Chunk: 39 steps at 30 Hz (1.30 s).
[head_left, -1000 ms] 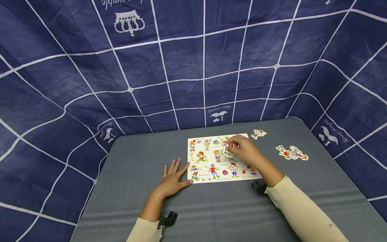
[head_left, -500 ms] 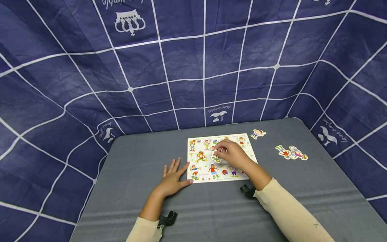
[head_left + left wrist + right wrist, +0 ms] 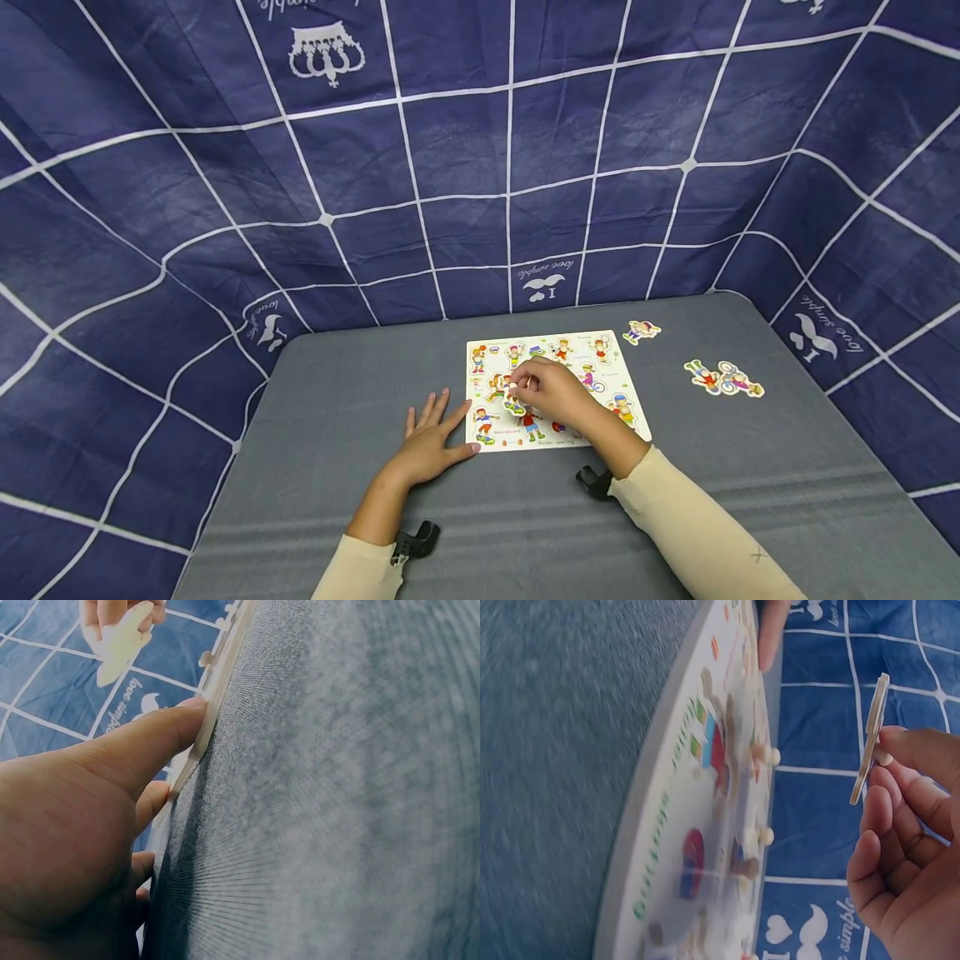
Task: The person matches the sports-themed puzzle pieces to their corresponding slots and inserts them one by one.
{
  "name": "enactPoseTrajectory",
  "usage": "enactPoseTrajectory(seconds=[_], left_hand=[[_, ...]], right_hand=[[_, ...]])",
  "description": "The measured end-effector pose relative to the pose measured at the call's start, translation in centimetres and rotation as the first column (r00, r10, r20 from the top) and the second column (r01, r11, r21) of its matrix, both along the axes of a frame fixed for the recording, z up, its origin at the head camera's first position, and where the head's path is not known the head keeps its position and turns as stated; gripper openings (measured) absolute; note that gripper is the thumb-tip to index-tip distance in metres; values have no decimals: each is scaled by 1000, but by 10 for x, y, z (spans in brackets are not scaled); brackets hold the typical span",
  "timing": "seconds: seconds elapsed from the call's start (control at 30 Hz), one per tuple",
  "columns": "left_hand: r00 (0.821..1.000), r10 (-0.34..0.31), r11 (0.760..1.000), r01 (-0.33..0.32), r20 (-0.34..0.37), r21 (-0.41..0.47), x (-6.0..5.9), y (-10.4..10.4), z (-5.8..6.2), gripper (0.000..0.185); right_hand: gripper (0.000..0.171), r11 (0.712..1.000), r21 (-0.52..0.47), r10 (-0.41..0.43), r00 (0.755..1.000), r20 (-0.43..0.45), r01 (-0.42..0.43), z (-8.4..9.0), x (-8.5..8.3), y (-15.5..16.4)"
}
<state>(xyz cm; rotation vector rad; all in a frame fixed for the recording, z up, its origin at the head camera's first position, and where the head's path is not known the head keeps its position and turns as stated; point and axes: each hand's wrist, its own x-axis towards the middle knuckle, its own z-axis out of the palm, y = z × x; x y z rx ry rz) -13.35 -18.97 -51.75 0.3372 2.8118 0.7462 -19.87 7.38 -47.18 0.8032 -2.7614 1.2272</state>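
A white wooden peg puzzle board [image 3: 611,379] printed with children playing sports lies on the table. My left hand [image 3: 423,450] rests flat with spread fingers at its left edge; thumb and index fingertips touch that edge, as the left wrist view of the board's side [image 3: 219,686] also shows. Above the board's left half, my right hand [image 3: 553,390] pinches a child-shaped puzzle piece [image 3: 513,406] by its small knob. In the right wrist view this thin piece [image 3: 871,742] is edge-on, held clear of the board. The right hand hides part of the board's middle.
One loose puzzle piece [image 3: 641,332] lies beyond the board's upper right corner. Farther right, two more pieces, a red-shirted figure [image 3: 702,377] and a cyclist [image 3: 738,382], lie against each other. Wooden knobs [image 3: 765,836] stick up from the board. A blue curtain [image 3: 465,167] surrounds the grey table.
My right hand has carried the puzzle piece leftward and nearer to me, from the board's right half to its left half. The left hand has stayed at the edge.
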Motion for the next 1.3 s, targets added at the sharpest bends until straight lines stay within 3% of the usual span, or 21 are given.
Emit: enactPoseTrajectory(seconds=[0.47,0.83,1.3], left_hand=[[1000,-10,1000,10,-7,-1,0,0,1,77],[1000,-15,1000,15,-19,-2,0,0,1,77],[1000,-19,1000,19,-6,0,0,-1,1,78]], right_hand=[[6,995,77,57,998,-7,-56,-14,5,-26],[7,972,192,144,989,-21,-138,-22,6,-45],[10,957,247,136,988,70,-149,-26,3,-56]])
